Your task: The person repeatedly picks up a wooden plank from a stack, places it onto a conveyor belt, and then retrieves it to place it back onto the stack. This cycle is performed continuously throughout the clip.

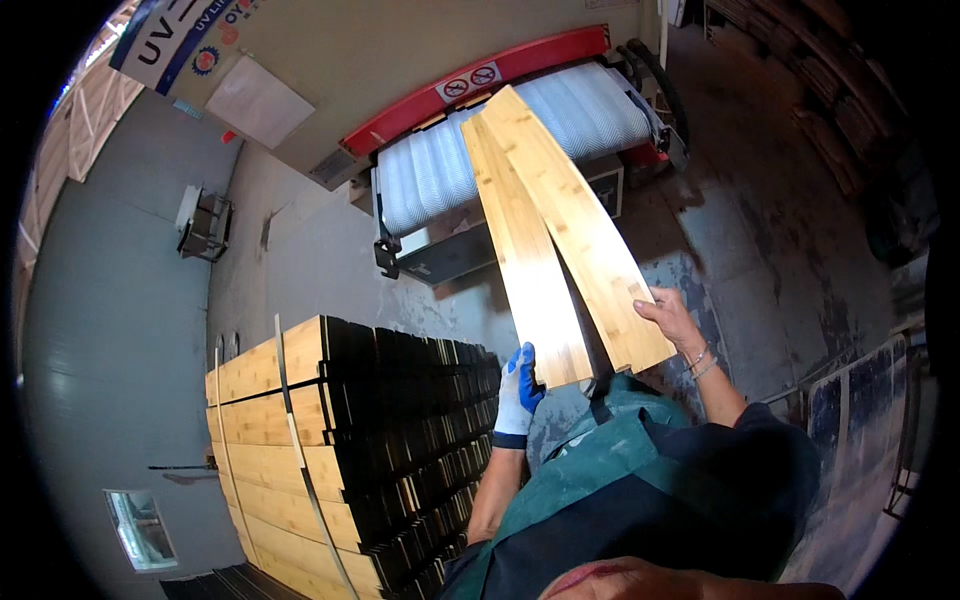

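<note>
Green apron [590, 470] was seen nearest, btm centre, worn over dark clothing. L plank [522, 265] & R plank [575, 210] were held out beyond it, far ends above or on the ribbed belt [420, 180] of a mach. [400, 50]; contact can't be told. L plank was gripped at its near end by the L hand [518, 395], gloved white & blue; R plank was gripped likewise by the bare R hand [672, 318], thumb on top, bracelet [700, 362] worn at the wrist. Grey floor [330, 270] was blotched w/ stains & worn patches. Stack [280, 440] of pale, dark-sided boards was bound w/ straps [300, 450], L of the person. Grey-blue wall [110, 300] was broken by a small window [140, 530]. Mach. was fronted by a red bar [400, 118]; on it was fixed a white sign [468, 83] w/ two red-ringed prohibition symbols. Large dark capitals were carried by a white & blue banner [170, 45], top L, w/ a blue gear logo [206, 61]; red lettering was printed alongside.
</note>
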A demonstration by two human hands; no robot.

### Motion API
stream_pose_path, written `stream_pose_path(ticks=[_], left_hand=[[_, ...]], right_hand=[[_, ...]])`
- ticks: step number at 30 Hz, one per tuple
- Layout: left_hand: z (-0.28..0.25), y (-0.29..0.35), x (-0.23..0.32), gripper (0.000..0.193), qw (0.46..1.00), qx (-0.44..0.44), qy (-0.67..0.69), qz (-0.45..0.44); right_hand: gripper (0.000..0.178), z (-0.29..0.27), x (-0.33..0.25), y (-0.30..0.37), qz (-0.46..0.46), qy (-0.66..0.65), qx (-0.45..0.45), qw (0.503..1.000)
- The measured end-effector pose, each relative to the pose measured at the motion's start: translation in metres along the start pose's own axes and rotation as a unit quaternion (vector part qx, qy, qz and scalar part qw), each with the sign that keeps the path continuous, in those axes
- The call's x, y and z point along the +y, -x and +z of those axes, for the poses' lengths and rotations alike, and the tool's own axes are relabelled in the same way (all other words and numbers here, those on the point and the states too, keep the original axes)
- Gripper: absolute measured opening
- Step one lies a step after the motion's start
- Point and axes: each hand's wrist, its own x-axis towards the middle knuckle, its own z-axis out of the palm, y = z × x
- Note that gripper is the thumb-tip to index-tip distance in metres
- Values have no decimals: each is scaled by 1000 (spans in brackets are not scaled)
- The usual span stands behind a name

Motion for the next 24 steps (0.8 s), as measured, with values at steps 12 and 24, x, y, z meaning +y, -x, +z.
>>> stream_pose_path(ticks=[12,24], left_hand=[[11,-61,15,30,975,-82,34,-203],[30,-114,-87,38,922,39,302,-240]], right_hand=[[34,-42,45,-53,45,-109,7,993],[35,-27,25,-141,44,-132,-47,989]])
